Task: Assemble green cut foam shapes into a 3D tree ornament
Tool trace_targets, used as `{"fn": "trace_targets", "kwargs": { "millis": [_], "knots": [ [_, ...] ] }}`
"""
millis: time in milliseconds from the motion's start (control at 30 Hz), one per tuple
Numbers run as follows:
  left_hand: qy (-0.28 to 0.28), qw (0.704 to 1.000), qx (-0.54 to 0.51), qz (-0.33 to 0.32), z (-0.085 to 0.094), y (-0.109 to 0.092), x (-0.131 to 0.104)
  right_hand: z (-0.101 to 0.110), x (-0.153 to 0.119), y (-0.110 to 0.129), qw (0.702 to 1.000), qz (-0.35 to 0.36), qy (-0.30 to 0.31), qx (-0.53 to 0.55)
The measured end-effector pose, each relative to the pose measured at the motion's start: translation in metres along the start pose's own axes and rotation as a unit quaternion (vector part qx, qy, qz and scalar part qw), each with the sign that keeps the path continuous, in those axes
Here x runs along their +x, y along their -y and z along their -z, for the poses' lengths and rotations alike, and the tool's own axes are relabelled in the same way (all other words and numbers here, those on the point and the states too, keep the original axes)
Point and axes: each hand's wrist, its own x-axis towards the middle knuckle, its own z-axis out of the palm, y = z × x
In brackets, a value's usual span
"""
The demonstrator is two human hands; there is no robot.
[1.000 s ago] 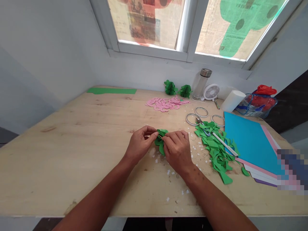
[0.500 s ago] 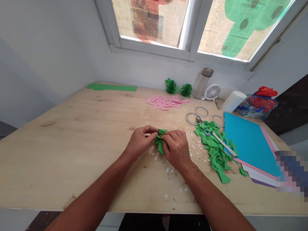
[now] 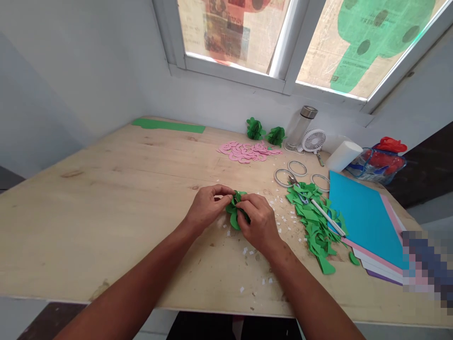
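Between my hands is a layered green paper cutout [image 3: 235,221] with rounded lobes, held just over the wooden table. My left hand [image 3: 208,205] pinches its upper left edge between thumb and fingertips. On the other side, my right hand [image 3: 257,219] is closed on the right part of it, and the fingers cover much of the paper. Small white paper bits [image 3: 245,251] lie scattered around my right hand and forearm. Two finished-looking green paper shapes [image 3: 255,128] with fanned layers stand against the wall.
Pink paper cutouts [image 3: 244,152] lie behind my hands. To the right are green scraps [image 3: 316,231], scissors [image 3: 300,191], a white pen [image 3: 327,217], tape rolls [image 3: 297,168] and stacked coloured sheets [image 3: 364,212]. A bottle [image 3: 300,127], small fan [image 3: 314,140] and white roll [image 3: 344,156] stand farther back.
The view has tilted and shifted slightly. My right fingers have shifted a little on the green paper, whose layers look more spread; both hands keep hold of it.
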Motion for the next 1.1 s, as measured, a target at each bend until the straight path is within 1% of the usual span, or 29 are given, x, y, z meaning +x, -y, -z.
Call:
{"fn": "trace_targets", "kwargs": {
  "millis": [133, 333, 467, 633, 1100],
  "knots": [
    [0.001, 1.000, -0.005, 0.001, 0.0006, -0.0003, 0.0003, -0.0005, -0.0002, 0.0003, 1.000, 0.002, 0.001, 0.003],
    [-0.013, 1.000, -0.014, -0.004, 0.0003, 0.0029, 0.0007, 0.0000, -0.0003, 0.0017, 1.000, -0.018, 0.010, -0.005],
    [-0.013, 1.000, -0.016, 0.000, -0.0001, 0.0028, 0.0004, 0.0000, -0.0007, 0.0021, 1.000, -0.029, 0.009, -0.005],
    [-0.016, 1.000, -0.018, 0.000, 0.0001, 0.0028, 0.0001, -0.0007, -0.0008, 0.0016, 1.000, -0.020, 0.002, 0.003],
    [-0.011, 0.999, -0.019, -0.023, 0.0002, 0.0035, -0.0003, 0.0001, 0.0004, 0.0009, 0.999, -0.023, -0.012, 0.031]
  ]
}}
